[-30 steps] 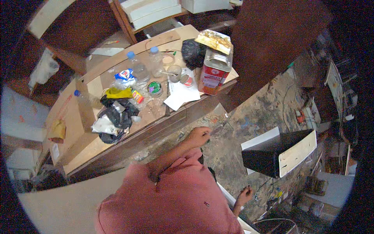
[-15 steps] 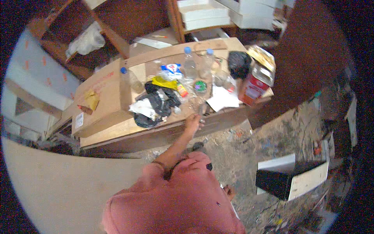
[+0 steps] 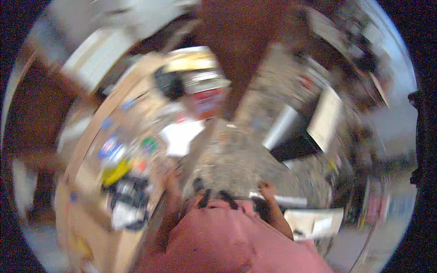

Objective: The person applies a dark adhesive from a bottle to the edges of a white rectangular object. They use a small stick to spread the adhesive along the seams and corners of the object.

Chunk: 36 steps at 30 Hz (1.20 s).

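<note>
The whole view is smeared by motion. My left hand point(image 3: 172, 178) is at the front edge of the wooden table point(image 3: 198, 142), just below a sheet of white paper point(image 3: 182, 137). Its fingers are too blurred to show whether they hold anything. Away from the table, my right hand point(image 3: 266, 189) hangs low over the floor, beside a white strip point(image 3: 291, 200); I cannot tell whether the two touch. Left of my left hand lie a crumpled black plastic bag point(image 3: 132, 193), a yellow wrapper point(image 3: 116, 173) and a round green lid point(image 3: 149, 144).
A red and silver tin point(image 3: 207, 101) stands at the table's far end beside a dark bundle point(image 3: 169, 84). A blue and white packet point(image 3: 111, 150) lies among the clutter. On the littered floor at right sits an open black and white box point(image 3: 297, 141).
My view has swung to the right, so the table now lies on the left. My right hand and forearm show more fully. My left hand stays by the table edge.
</note>
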### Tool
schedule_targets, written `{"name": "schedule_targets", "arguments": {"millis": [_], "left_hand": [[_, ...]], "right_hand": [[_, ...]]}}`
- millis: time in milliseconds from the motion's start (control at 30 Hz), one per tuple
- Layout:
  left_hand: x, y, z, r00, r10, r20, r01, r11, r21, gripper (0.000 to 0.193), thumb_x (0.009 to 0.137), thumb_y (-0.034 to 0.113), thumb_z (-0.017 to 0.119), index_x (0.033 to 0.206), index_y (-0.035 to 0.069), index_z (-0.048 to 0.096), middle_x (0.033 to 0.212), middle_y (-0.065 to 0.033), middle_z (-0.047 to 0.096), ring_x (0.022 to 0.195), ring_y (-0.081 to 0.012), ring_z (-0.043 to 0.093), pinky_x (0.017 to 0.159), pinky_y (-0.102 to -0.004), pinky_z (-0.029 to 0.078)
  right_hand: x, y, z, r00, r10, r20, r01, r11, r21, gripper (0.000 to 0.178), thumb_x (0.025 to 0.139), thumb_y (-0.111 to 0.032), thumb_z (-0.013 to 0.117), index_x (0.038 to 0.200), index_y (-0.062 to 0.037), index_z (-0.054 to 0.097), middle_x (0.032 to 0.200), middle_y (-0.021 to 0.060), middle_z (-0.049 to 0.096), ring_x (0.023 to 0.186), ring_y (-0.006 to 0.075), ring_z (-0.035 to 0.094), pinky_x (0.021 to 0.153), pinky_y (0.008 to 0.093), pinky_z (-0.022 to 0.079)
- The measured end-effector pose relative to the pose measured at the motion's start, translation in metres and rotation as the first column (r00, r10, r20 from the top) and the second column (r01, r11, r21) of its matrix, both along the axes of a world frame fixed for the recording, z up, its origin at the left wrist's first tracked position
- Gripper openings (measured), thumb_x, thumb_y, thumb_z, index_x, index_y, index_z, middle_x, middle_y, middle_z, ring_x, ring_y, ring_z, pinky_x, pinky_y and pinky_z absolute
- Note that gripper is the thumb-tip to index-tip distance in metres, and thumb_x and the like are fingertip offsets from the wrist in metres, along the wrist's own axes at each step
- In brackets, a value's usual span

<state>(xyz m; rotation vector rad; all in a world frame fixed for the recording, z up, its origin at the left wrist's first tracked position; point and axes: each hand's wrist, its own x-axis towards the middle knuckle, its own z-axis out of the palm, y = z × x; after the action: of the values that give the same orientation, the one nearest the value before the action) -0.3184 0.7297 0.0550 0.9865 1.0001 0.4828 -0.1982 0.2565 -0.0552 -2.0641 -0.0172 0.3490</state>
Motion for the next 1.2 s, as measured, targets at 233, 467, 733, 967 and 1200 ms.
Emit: {"name": "schedule_targets", "arguments": {"millis": [233, 467, 733, 967, 1200], "left_hand": [[-0.008, -0.025, 0.050, 0.997, 0.022, -0.068, 0.007, 0.922, 0.387, 0.076, 0.089, 0.004, 0.065, 0.152, 0.012, 0.022, 0.115, -0.0181, 0.057, 0.071, -0.0216, 0.062, 0.054, -0.0319, 0.054], [-0.024, -0.028, 0.043, 0.921, 0.255, -0.295, 0.213, 0.303, 0.929, 0.056, 0.089, 0.009, 0.066, 0.139, -0.002, 0.044, 0.118, -0.0251, 0.061, 0.091, -0.0324, 0.064, 0.075, -0.0421, 0.055], [0.029, -0.041, 0.047, 0.953, 0.096, -0.286, 0.285, 0.024, 0.958, 0.045, 0.089, 0.014, 0.068, 0.129, -0.001, 0.054, 0.117, -0.0227, 0.063, 0.098, -0.0336, 0.063, 0.083, -0.0416, 0.053], [0.042, -0.093, 0.084, 0.899, -0.141, -0.415, 0.427, 0.067, 0.902, 0.036, 0.089, 0.018, 0.070, 0.119, -0.001, 0.063, 0.117, -0.0203, 0.066, 0.106, -0.0347, 0.062, 0.091, -0.0412, 0.050], [0.099, -0.187, 0.065, 0.581, -0.624, -0.523, 0.754, 0.171, 0.634, 0.024, 0.090, 0.009, 0.061, 0.110, -0.005, 0.063, 0.109, -0.0157, 0.065, 0.102, -0.0257, 0.060, 0.094, -0.0365, 0.046]], "right_hand": [[-0.035, 0.037, 0.036, 0.961, 0.138, -0.239, -0.194, 0.953, -0.232, 0.027, 0.082, -0.028, 0.061, 0.094, -0.0059, 0.071, 0.087, 0.0122, 0.070, 0.082, 0.0211, 0.066, 0.077, 0.0358, 0.053], [-0.070, -0.025, 0.033, 0.946, 0.106, -0.305, -0.220, 0.903, -0.369, 0.038, 0.083, -0.038, 0.057, 0.088, -0.0034, 0.070, 0.086, 0.0178, 0.070, 0.081, 0.0327, 0.068, 0.076, 0.0460, 0.054], [-0.068, -0.097, -0.006, 0.889, -0.073, -0.452, -0.042, 0.970, -0.240, 0.037, 0.081, -0.037, 0.060, 0.091, -0.0028, 0.069, 0.085, 0.0177, 0.070, 0.078, 0.0354, 0.067, 0.072, 0.0485, 0.054], [-0.074, -0.116, -0.017, 0.882, -0.067, -0.466, -0.001, 0.990, -0.144, 0.034, 0.080, -0.034, 0.064, 0.095, -0.0045, 0.070, 0.084, 0.0158, 0.070, 0.076, 0.0332, 0.067, 0.071, 0.0471, 0.054], [-0.096, -0.136, -0.030, 0.861, -0.103, -0.497, 0.080, 0.994, -0.067, 0.032, 0.080, -0.031, 0.068, 0.100, -0.0062, 0.070, 0.083, 0.0138, 0.071, 0.074, 0.0310, 0.068, 0.069, 0.0456, 0.055]]}}
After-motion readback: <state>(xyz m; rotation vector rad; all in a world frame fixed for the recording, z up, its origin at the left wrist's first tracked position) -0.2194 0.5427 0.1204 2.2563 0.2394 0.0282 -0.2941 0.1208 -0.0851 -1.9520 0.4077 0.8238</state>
